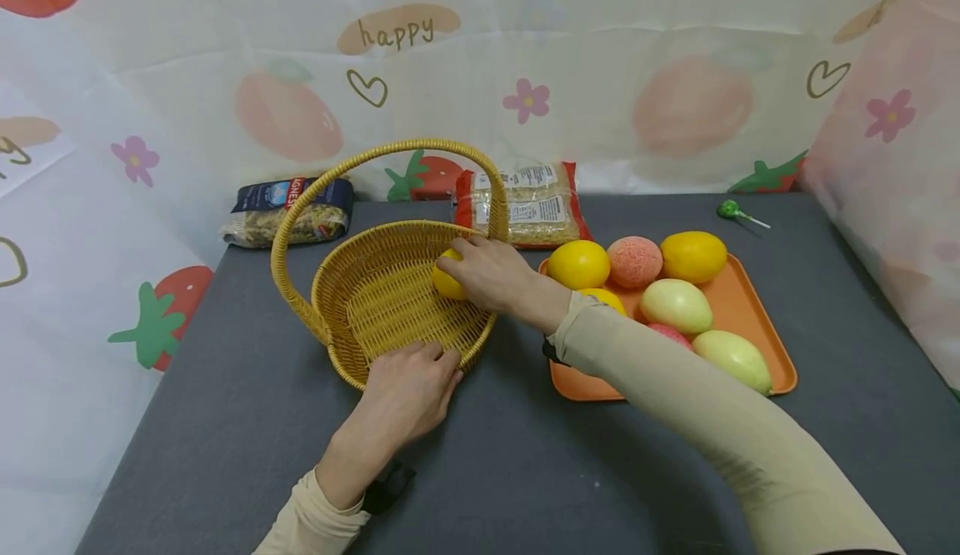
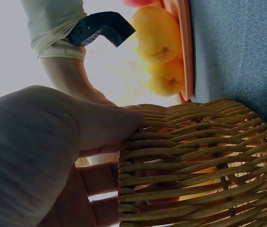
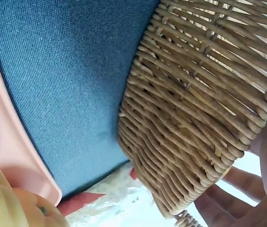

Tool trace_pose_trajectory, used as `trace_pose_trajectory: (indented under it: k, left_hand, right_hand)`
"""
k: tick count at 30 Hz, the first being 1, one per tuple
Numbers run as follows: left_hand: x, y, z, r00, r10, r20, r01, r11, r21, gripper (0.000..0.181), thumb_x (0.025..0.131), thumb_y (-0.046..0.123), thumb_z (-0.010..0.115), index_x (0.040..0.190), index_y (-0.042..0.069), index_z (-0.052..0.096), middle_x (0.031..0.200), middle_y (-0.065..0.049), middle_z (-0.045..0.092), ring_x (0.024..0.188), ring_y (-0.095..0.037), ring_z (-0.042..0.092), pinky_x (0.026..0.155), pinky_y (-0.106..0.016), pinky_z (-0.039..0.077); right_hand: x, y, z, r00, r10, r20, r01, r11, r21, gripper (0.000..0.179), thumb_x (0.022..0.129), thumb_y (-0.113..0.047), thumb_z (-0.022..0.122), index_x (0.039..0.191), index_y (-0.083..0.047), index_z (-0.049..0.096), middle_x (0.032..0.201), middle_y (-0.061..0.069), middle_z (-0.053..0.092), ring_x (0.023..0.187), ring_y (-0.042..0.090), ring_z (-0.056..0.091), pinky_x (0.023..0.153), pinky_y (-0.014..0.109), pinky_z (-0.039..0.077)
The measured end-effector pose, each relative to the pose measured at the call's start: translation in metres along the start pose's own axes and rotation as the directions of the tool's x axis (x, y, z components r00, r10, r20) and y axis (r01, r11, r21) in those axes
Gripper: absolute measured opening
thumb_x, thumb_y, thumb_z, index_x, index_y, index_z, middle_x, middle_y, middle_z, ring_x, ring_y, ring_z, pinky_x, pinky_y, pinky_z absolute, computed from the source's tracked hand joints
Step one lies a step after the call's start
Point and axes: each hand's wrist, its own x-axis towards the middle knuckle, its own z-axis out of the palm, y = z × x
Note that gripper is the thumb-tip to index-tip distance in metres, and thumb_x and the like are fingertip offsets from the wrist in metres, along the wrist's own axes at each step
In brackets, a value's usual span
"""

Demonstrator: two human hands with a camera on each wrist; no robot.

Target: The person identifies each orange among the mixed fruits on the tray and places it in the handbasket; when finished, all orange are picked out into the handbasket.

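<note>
A yellow wicker basket (image 1: pixel 386 297) with a tall arched handle stands on the dark table. My left hand (image 1: pixel 411 388) grips its near rim; in the left wrist view the thumb (image 2: pixel 110 118) lies outside the weave and the fingers are inside. Reaching over the right side, my right hand (image 1: pixel 498 278) holds a smooth yellow fruit (image 1: pixel 447 282) inside the basket, low by the right wall. The right wrist view shows the wicker wall (image 3: pixel 185 109) covering most of that fruit, with the fingers behind the rim.
Right of the basket, an orange tray (image 1: pixel 757 322) holds several yellow, pink and pale green fruits (image 1: pixel 677 305). Behind stand a pasta bag (image 1: pixel 288 209) and a red-edged clear packet (image 1: pixel 525 205). A green lollipop (image 1: pixel 729 209) lies at the back right. Printed cloth walls the table's back.
</note>
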Motion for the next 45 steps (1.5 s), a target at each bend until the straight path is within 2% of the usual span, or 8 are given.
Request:
trace_pose_trajectory:
  k: [12,23,38,45]
  left_hand:
    - [0.0002,0.0004,-0.0001,1.0,0.0,-0.001,0.0,1.0,0.0,0.021,0.09,0.028,0.07,0.075,0.017,0.06,0.067,0.0,0.057,0.058,-0.017,0.058,0.047,-0.031,0.045]
    - [0.0004,0.0008,0.0,1.0,0.0,-0.003,0.0,1.0,0.002,0.021,0.09,0.028,0.07,0.075,0.016,0.061,0.067,0.0,0.057,0.058,-0.017,0.058,0.048,-0.031,0.045]
    - [0.0,0.001,-0.0013,1.0,0.008,-0.019,-0.008,1.0,0.002,0.02,0.089,0.027,0.07,0.075,0.016,0.061,0.067,0.0,0.057,0.058,-0.017,0.058,0.049,-0.032,0.046]
    - [0.0001,0.0011,-0.0009,1.0,0.007,-0.019,-0.007,1.0,0.004,0.02,0.089,0.027,0.071,0.076,0.016,0.061,0.067,-0.001,0.057,0.058,-0.017,0.058,0.048,-0.032,0.046]
  right_hand:
    - [-0.0003,0.0007,-0.0013,1.0,0.006,0.019,-0.006,1.0,0.014,0.038,0.095,-0.015,0.062,0.132,-0.016,0.058,0.127,0.015,0.061,0.111,0.032,0.062,0.091,0.042,0.055]
    - [-0.0006,0.0004,-0.0045,0.997,0.014,0.075,-0.017,0.999,0.034,0.04,0.095,-0.014,0.062,0.135,-0.015,0.055,0.132,0.016,0.057,0.117,0.033,0.059,0.095,0.043,0.053]
    - [-0.0011,0.0012,-0.0051,0.997,0.007,0.072,-0.01,0.999,0.046,0.041,0.094,-0.013,0.064,0.134,-0.015,0.056,0.131,0.015,0.058,0.116,0.033,0.059,0.095,0.042,0.053]
    - [-0.0009,0.0008,-0.006,0.995,0.03,0.1,-0.037,0.997,0.069,0.043,0.096,-0.016,0.061,0.139,-0.018,0.053,0.137,0.015,0.054,0.124,0.033,0.056,0.098,0.044,0.052]
